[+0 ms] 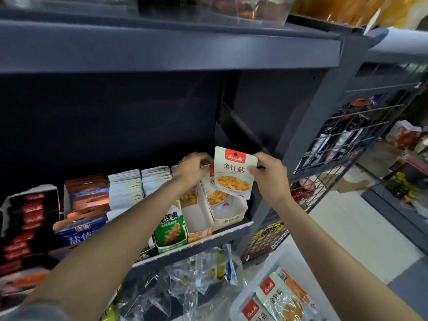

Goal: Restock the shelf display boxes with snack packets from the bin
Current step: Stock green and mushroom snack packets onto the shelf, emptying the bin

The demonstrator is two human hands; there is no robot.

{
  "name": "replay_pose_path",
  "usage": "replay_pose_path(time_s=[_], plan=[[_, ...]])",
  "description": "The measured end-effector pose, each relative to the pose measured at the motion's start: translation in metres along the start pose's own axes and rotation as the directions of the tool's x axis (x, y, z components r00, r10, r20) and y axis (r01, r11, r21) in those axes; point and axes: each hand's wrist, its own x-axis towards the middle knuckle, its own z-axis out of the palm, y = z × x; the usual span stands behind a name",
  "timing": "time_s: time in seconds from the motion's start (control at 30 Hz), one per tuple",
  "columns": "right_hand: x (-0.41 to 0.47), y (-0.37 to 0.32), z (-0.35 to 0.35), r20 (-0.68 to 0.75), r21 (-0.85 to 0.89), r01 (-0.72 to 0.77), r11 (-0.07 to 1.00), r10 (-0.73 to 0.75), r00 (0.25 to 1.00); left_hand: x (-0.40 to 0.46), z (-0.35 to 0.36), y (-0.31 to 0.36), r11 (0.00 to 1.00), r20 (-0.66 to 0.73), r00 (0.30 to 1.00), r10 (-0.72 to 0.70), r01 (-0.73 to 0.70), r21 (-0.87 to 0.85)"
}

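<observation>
My right hand (269, 173) pinches the right edge of a white snack packet (234, 172) with a red label and a picture of yellow mushrooms, held upright above the rightmost display box (231, 217) on the shelf. My left hand (193, 167) grips the top of the packets standing in that box (209, 179), pulling them back to the left. Down at the lower right, a white plastic bin (284, 258) holds more of the same packets (280, 297).
Other display boxes fill the shelf to the left: an orange-fronted one (199, 230), a green one (170, 230), rows of white packets (126, 186), blue (78, 230) and red (25, 218) packs. A dark shelf (162, 49) overhangs. A wire rack (347, 140) stands right. Clear-wrapped goods (185, 279) lie below.
</observation>
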Motion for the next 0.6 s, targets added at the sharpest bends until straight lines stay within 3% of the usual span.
replay_pose_path(time_s=[0.1,0.2,0.33,0.47,0.6], plan=[[0.012,0.0,0.008,0.031,-0.018,0.036,0.999,-0.036,0.999,-0.009,-0.005,-0.001,0.962,-0.055,0.998,0.027,-0.041,-0.268],[0.024,-0.001,0.016,0.06,-0.066,0.065,0.996,-0.061,0.996,-0.018,-0.009,-0.003,0.946,-0.078,0.994,0.074,-0.095,-0.31],[0.037,-0.001,0.027,0.118,-0.258,0.149,0.954,-0.122,0.985,-0.022,-0.014,-0.005,0.977,-0.146,0.985,0.091,-0.117,-0.177],[0.038,-0.008,0.033,0.187,-0.523,0.225,0.822,-0.147,0.971,-0.02,-0.009,-0.006,0.992,-0.072,0.99,0.119,-0.115,0.055],[0.038,-0.008,0.041,0.232,-0.63,0.259,0.733,-0.14,0.963,-0.017,-0.002,0.0,0.97,-0.014,0.998,0.063,-0.058,0.234]])
